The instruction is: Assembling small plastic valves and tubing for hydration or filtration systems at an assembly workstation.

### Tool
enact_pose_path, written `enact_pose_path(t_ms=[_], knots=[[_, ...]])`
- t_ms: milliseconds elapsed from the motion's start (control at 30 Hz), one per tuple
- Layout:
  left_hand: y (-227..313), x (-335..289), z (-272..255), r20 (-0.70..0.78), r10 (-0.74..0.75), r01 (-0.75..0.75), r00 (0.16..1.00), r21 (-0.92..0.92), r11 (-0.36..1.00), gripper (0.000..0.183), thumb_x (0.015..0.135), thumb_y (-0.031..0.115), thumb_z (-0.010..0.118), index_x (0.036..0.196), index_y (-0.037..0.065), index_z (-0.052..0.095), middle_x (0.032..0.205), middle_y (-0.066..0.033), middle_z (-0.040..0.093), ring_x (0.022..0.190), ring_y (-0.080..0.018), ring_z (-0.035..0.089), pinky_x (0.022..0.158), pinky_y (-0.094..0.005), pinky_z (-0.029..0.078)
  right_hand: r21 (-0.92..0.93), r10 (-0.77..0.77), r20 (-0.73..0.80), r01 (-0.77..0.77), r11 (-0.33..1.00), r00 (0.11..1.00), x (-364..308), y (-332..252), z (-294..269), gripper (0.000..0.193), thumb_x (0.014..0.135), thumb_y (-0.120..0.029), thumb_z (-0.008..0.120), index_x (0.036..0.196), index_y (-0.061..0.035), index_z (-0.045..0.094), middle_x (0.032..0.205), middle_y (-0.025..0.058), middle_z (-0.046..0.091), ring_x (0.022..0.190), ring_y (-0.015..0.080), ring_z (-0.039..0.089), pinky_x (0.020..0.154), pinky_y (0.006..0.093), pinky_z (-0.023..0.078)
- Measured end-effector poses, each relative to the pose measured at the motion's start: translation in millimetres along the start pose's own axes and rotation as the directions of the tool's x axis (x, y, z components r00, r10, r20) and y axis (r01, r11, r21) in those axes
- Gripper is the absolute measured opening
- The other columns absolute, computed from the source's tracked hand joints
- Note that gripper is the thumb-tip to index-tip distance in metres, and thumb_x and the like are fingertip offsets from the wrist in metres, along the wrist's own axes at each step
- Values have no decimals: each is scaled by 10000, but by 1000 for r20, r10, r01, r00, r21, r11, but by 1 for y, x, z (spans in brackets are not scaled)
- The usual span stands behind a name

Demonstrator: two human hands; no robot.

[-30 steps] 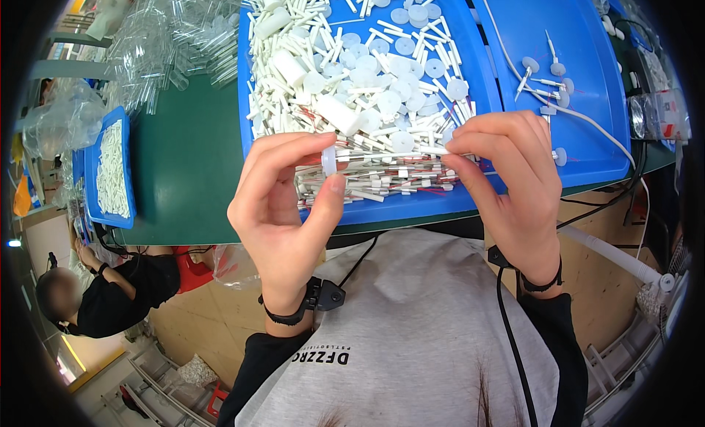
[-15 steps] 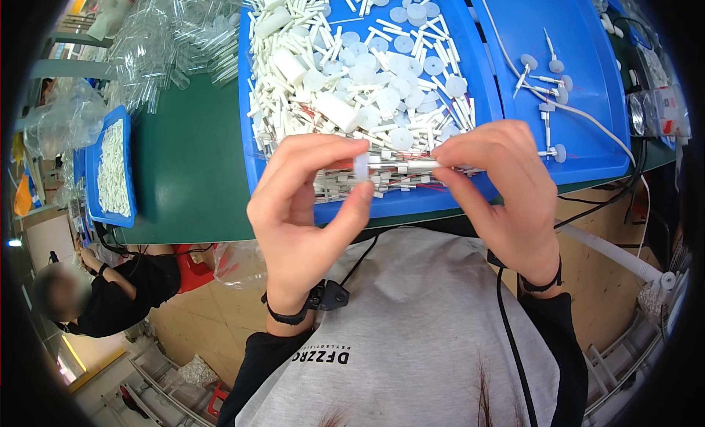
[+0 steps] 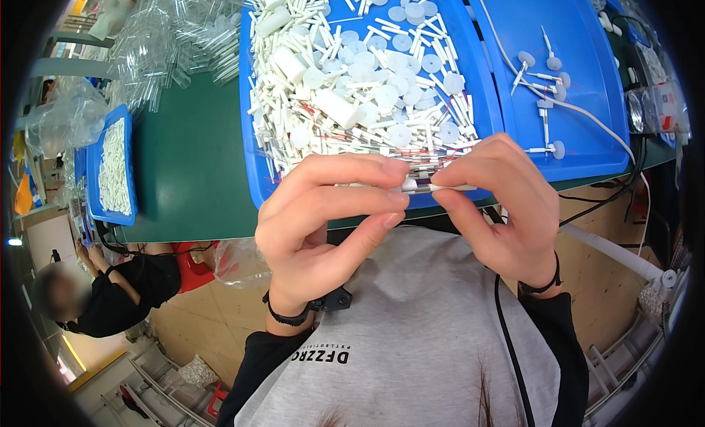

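Observation:
A thin rod piece [image 3: 420,187], with a white collar, a short metal stretch and a white tube end, is held level between my hands over the near edge of a blue tray [image 3: 258,179]. My left hand [image 3: 323,218] is closed, its thumb and fingertips pinching the collar end; whatever lies behind those fingers is hidden. From the other side, my right hand [image 3: 507,210] pinches the white tube between thumb and index finger. Beyond them the tray holds many white tubes, translucent discs [image 3: 387,96] and a few thick white cylinders [image 3: 336,110]. Metal-shafted pieces with red wires lie nearest my fingers.
A second blue tray [image 3: 587,129] at the right holds several disc-and-shaft assemblies [image 3: 545,122], crossed by a white cable. Clear plastic tubes [image 3: 165,38] pile up at the far left. Another person [image 3: 121,287] sits at the left, beside a small tray of white tubes [image 3: 114,166].
My left hand has shifted right along the rod piece, closer to my right hand. The translucent disc between its fingertips no longer shows. Both hands are slightly nearer to me.

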State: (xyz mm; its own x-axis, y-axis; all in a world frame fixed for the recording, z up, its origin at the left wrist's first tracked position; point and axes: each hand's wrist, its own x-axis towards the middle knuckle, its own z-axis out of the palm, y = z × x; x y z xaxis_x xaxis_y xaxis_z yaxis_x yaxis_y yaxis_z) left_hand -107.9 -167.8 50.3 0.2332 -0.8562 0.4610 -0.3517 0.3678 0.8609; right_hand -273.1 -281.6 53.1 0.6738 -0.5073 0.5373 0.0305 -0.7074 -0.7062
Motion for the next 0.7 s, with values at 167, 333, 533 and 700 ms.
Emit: enact_pose_path(t_ms=[167,333,533,700], knots=[[0,2,3,-55,65,-67,996,-46,997,229,691,-147,701,890,-36,676,982,-166,647,938,-313,672,808,-391,565,28,31,-11,-31,999,999,-2,-3,-1,230,671,34,764,868,-8,654,756,76,628,636,223,571,582,314,417],[1,2,6,-56,87,-90,995,-39,995,237,684,-166,690,887,-46,672,962,-168,650,938,-322,674,808,-384,569,61,48,-24,-46,997,999,-3,-6,-2,212,666,20,777,847,-6,670,735,72,641,605,212,570,572,308,418],[3,3,7,-17,72,-72,997,-36,997,249,680,-178,682,892,-48,672,967,-170,653,938,-323,675,795,-378,575,135,42,-30,-37,990,999,-8,-1,-2,224,688,-2,780,899,-5,704,745,86,668,611,204,602,576,293,435],[2,-1,3,40,21,-23,999,39,999,278,690,-119,711,951,-27,686,1102,-204,630,1026,-330,644,861,-393,545,158,126,113,-143,977,986,-9,0,-13,220,719,-3,762,935,-5,718,776,92,691,643,195,628,592,276,457]])
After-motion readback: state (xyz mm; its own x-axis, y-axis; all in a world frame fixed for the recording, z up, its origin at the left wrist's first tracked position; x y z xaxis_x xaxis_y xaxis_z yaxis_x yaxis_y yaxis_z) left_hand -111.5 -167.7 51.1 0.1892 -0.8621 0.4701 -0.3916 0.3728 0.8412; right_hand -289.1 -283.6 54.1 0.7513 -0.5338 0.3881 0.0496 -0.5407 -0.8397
